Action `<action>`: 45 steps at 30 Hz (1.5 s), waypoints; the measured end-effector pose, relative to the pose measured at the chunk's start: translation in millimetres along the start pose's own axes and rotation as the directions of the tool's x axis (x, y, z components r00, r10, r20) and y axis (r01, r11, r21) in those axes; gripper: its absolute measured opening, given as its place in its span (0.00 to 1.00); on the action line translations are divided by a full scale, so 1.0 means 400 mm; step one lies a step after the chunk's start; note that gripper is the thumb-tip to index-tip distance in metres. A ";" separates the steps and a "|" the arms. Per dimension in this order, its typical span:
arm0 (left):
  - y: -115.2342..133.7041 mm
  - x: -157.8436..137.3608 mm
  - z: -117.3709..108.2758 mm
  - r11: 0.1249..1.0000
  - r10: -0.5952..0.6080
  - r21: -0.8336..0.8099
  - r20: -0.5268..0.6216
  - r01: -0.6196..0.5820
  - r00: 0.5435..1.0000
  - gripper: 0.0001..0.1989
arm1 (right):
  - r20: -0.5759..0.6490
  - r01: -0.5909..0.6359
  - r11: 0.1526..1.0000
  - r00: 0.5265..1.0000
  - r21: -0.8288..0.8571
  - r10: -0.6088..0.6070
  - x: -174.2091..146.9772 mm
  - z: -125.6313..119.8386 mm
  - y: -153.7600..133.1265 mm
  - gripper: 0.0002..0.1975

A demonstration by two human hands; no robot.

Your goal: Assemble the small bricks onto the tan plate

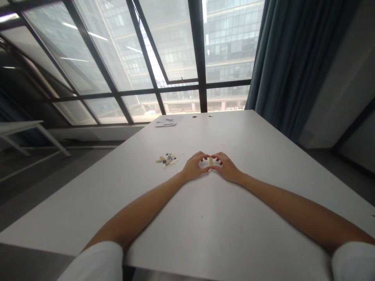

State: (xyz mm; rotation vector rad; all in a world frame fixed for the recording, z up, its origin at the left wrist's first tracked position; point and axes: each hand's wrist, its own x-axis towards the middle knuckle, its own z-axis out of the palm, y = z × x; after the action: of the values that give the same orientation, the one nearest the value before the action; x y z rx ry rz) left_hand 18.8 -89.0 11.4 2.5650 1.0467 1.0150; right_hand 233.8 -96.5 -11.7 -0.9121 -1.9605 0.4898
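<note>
Between my two hands, over the middle of the white table [187,218], is a small tan strip-like piece [211,161]. The fingertips and thumb of my left hand [195,165] close on its left side. My right hand [227,167] grips the same piece from the right, thumb at the near end and fingers at the far end. What exactly the piece is, such as a toy building block, is too small to tell. Left of my left hand lies a loose pile of small tan, grey, black and cream pieces [167,160].
White papers [166,124] lie at the table's far left edge. A small dark round object [194,116] and another tiny dark item [210,116] sit at the far edge. Windows stand behind; a blue curtain [281,58] hangs at right. Another white table [23,127] is at far left.
</note>
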 end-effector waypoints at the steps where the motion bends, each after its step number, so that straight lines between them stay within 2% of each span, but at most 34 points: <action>1: -0.002 0.000 0.000 1.000 -0.004 0.002 0.000 0.004 1.000 0.23 | -0.008 -0.015 1.000 1.000 0.003 0.015 0.002 -0.002 0.003 0.18; 3: -0.008 0.000 0.002 1.000 -0.011 0.001 -0.007 0.011 1.000 0.23 | -0.043 -0.058 0.998 0.997 -0.004 0.058 0.009 -0.009 0.013 0.18; 7: -0.019 -0.001 0.008 0.999 -0.028 0.015 -0.028 0.029 0.999 0.16 | -0.111 -0.138 0.986 0.985 -0.089 0.128 0.021 -0.032 0.045 0.18; 12: -0.022 0.001 0.013 0.998 -0.048 0.033 -0.035 0.049 0.998 0.14 | -0.100 -0.208 0.942 0.977 -0.265 0.187 0.020 -0.044 0.079 0.17; 18: -0.015 0.004 0.009 0.996 -0.052 0.064 -0.026 0.054 0.998 0.14 | -0.061 -0.312 0.850 0.946 -0.425 0.317 0.022 -0.050 0.074 0.18; 25: -0.012 0.005 0.009 0.992 -0.045 0.119 0.049 0.039 0.998 0.13 | -0.019 -0.411 0.806 0.895 -0.427 0.446 0.037 -0.054 0.066 0.19; 45: -0.013 0.005 0.005 0.993 -0.007 0.121 0.100 -0.005 0.995 0.15 | -0.014 -0.430 0.812 0.887 -0.394 0.462 0.037 -0.054 0.069 0.21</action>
State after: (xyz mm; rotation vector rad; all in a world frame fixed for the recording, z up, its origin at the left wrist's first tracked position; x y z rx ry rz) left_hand 18.4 -83.6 8.9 2.6793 1.1151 0.8371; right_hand 258.5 -67.5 -9.8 -1.6565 -1.9472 0.4092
